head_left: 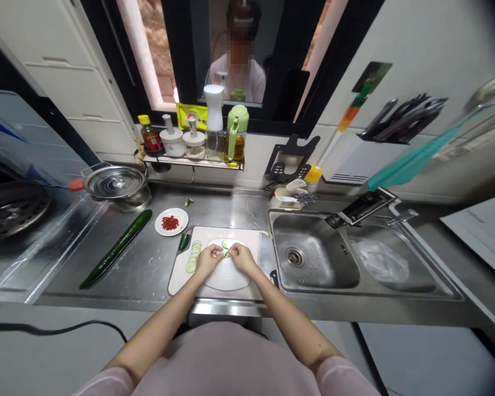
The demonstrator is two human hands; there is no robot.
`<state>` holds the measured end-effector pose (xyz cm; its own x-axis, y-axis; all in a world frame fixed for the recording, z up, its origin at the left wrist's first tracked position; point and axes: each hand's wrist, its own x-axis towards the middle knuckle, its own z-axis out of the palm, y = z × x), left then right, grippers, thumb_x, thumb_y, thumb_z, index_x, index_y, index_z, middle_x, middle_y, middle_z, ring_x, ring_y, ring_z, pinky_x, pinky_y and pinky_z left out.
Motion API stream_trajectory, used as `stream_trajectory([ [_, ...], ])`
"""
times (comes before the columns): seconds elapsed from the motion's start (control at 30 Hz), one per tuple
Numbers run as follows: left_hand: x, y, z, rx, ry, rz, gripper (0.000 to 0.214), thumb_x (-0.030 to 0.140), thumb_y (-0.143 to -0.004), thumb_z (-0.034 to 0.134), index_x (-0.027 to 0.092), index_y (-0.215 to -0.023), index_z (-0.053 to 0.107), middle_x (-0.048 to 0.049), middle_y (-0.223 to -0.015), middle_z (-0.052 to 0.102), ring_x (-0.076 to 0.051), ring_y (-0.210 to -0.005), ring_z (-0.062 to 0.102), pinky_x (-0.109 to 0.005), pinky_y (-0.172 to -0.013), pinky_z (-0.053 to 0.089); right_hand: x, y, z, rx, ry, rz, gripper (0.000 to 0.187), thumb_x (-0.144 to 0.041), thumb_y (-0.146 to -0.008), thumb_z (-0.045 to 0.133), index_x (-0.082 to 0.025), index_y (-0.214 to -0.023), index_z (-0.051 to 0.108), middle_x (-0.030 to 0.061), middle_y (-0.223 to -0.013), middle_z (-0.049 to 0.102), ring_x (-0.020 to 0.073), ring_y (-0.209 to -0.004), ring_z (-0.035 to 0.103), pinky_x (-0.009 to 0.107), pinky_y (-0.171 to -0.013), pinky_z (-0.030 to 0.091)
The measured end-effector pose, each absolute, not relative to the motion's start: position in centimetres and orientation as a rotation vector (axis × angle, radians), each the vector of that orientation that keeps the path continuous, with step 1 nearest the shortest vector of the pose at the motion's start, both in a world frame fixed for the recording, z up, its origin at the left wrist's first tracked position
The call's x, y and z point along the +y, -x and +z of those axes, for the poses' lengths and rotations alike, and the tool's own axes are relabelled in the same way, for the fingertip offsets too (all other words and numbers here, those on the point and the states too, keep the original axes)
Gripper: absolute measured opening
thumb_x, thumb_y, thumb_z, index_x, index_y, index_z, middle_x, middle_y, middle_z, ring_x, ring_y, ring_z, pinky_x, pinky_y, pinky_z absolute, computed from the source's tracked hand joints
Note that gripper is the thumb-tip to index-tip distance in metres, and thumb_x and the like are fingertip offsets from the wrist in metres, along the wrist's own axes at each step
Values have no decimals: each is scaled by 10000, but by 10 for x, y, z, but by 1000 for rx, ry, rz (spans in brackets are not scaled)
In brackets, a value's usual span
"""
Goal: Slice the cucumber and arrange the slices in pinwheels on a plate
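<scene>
Over the white plate on the cutting board, the left hand and right hand are held close together. The fingers are curled in at small cucumber slices — whether any is pinched cannot be told. More rounds are lined up beside the plate.

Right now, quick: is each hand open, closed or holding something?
Left hand: fingers curled over white plate, grip unclear.
Right hand: fingers curled beside cucumber slices, grip unclear.

A stainless-steel countertop spans mid-frame, bearing a cucumber at left, a round plate and cutting board near centre.
</scene>
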<state>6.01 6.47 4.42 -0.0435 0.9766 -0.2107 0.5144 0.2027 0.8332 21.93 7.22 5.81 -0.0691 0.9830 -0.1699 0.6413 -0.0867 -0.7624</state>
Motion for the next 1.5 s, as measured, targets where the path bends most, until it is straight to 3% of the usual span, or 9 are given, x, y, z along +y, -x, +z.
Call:
stream_trajectory([
  [0.17, 76, -67, 52, 1822, -1581, 483, 163, 305, -778, 621, 251, -905, 708, -15, -842, 715, -193, -850, 611, -342, -854, 323, 87, -218, 63, -1968, 1955, 862, 85, -219, -853, 556, -175, -871, 626, 40, -824, 668, 140, -769, 574, 214, -651, 341],
  [0.4, 86, -73, 54, 1868, -1737, 347, 175, 295, -819, 565, 262, -917, 706, -38, -960, 730, -226, -968, 602, -364, -866, 285, 95, -215, 63, -2154, 2066, 754, 173, -267, -905, 511, -195, -1021, 617, 67, -975, 681, 166, -912, 599, 234, -679, 331],
  [1.5, 87, -76, 53, 1903, -1911, 269, 223, 286, -866, 488, 247, -941, 695, -85, -1033, 673, -268, -1033, 520, -412, -894, 254, 100, -212, 59, -2341, 2099, 589, 215, -283, -966, 414, -195, -1109, 550, 101, -1071, 645, 193, -971, 595, 265, -729, 385],
])
